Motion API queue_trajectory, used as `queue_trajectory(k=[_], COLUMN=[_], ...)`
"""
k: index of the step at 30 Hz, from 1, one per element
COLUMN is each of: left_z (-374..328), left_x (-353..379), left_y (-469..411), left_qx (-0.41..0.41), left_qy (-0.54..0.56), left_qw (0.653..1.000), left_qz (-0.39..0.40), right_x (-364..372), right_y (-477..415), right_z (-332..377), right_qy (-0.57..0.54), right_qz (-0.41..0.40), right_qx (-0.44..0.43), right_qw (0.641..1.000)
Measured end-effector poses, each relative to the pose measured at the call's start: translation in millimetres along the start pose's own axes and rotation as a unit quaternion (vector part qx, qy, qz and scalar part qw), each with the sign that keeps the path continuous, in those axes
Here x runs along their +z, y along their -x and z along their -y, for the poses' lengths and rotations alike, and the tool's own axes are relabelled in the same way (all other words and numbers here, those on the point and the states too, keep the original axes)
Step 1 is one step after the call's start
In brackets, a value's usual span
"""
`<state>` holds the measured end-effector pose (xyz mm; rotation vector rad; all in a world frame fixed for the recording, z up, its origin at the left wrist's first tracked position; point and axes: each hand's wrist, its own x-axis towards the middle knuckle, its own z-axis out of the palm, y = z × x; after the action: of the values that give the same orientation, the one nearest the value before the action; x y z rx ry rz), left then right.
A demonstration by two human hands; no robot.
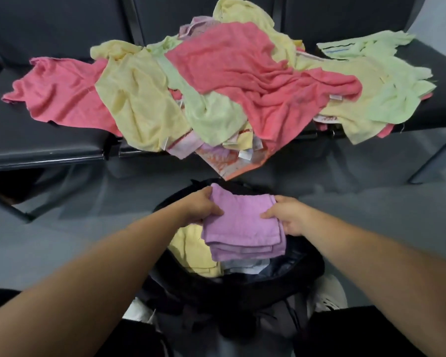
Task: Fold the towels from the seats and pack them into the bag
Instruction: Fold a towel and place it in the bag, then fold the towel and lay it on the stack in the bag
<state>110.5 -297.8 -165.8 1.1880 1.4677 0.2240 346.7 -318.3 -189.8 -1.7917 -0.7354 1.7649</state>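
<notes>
Waiting area, linked black seats point(49, 140), grey floor point(371, 215)

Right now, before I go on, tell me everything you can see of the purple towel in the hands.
The purple towel looks like soft terry cloth, folded into a neat rectangle with several layered edges showing on its near side. It is held roughly flat over the open black bag. The left hand grips its left edge and the right hand its right edge, thumbs on top. A folded yellow towel lies below it in the bag.
</notes>
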Motion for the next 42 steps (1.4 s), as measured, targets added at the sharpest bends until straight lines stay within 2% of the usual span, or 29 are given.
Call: queue_trajectory(k=[6, 9, 13, 17, 21, 24, 26, 29, 31, 34, 38, 42], left_z=[44, 68, 92, 123, 142, 135, 137, 134, 122, 81, -2, -86], left_x=[26, 45, 69, 86, 90, 86, 82, 77, 71, 49, 4, -33], left_y=[-53, -79, -100, -108, -114, -108, -103, -90, -79, -66, -44, -6], left_qx=[-0.066, -0.066, -0.058, -0.103, -0.122, -0.105, -0.109, -0.122, -0.114, -0.073, 0.028, 0.127], left_qy=[-0.022, 0.002, 0.022, 0.022, 0.034, 0.006, -0.019, -0.144, -0.247, -0.271, -0.277, -0.258], left_qw=[0.998, 0.998, 0.996, 0.994, 0.992, 0.994, 0.994, 0.982, 0.962, 0.958, 0.960, 0.957], left_qz=[0.009, -0.019, -0.068, -0.006, -0.025, -0.041, -0.021, 0.024, 0.036, 0.054, 0.007, -0.045], right_x=[-2, -1, 2, -4, -5, -7, -9, -9, -6, -5, -3, 4], right_y=[-55, -80, -93, -108, -111, -114, -108, -96, -84, -72, -43, -3], right_z=[-54, -72, -79, -95, -107, -110, -109, -106, -96, -62, 19, 105], right_qy=[0.017, 0.050, 0.067, 0.134, 0.195, 0.184, 0.175, 0.269, 0.334, 0.352, 0.333, 0.334], right_qz=[-0.039, -0.101, -0.138, -0.147, -0.117, -0.112, -0.111, -0.123, -0.148, -0.159, -0.043, 0.020], right_qx=[0.068, 0.026, -0.014, 0.050, 0.106, 0.113, 0.118, 0.106, 0.069, 0.034, 0.042, -0.031], right_qw=[0.997, 0.993, 0.988, 0.979, 0.968, 0.970, 0.971, 0.949, 0.928, 0.922, 0.941, 0.942])
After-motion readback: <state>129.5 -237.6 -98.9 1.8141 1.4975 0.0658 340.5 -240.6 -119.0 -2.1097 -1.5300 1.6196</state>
